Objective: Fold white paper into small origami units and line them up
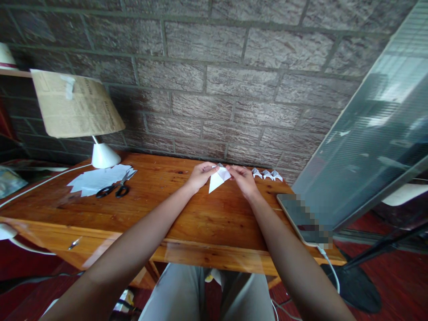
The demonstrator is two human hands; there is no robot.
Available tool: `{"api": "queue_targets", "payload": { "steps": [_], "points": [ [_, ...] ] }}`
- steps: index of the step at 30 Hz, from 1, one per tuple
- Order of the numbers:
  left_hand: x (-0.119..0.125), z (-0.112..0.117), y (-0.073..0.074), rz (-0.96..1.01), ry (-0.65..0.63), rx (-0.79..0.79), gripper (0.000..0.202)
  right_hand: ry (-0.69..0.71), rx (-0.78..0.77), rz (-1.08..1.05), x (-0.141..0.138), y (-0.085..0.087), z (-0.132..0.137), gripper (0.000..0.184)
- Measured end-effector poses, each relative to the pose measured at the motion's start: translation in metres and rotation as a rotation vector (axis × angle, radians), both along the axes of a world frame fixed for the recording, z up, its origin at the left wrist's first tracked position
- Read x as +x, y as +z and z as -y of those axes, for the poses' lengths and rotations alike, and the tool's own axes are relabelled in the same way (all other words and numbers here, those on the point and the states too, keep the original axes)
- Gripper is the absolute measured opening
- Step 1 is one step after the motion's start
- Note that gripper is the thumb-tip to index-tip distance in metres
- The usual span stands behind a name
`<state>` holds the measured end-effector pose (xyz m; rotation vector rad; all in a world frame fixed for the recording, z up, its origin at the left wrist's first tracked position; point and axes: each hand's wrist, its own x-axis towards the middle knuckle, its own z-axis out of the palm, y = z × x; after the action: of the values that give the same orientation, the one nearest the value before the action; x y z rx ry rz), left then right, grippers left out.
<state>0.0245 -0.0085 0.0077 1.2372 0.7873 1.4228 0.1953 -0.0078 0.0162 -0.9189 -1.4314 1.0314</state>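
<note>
A partly folded piece of white paper (219, 177) is held up just above the wooden desk, with one pointed corner hanging down toward me. My left hand (201, 174) pinches its upper left part, thumb on top. On the other side, my right hand (241, 177) grips the right edge between thumb and fingers. Creases show across the sheet, and its top has a greyish shaded fold. Several small folded paper pieces (266, 174) stand in a row on the desk just right of my right hand.
Black-handled scissors (117, 190) lie on a pile of cut white paper (96, 179) at the left. Behind it stands a lamp (105, 156) with a printed paper shade. A tablet (302, 218) with a plugged-in white cable lies at the desk's right edge. A brick wall (207, 89) closes the back.
</note>
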Motion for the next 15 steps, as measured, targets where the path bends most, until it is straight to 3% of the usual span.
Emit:
{"api": "queue_targets", "payload": {
  "steps": [5, 15],
  "points": [
    [0.0022, 0.0032, 0.0008, -0.069, -0.015, 0.078, 0.038, 0.036, 0.033, 0.021, -0.0020, -0.0001, 0.0030, 0.035],
    [0.0011, 0.0031, 0.0019, -0.093, 0.030, 0.082, 0.035, 0.099, -0.002, -0.011, -0.0039, -0.0010, 0.0038, 0.035]
  ]
}}
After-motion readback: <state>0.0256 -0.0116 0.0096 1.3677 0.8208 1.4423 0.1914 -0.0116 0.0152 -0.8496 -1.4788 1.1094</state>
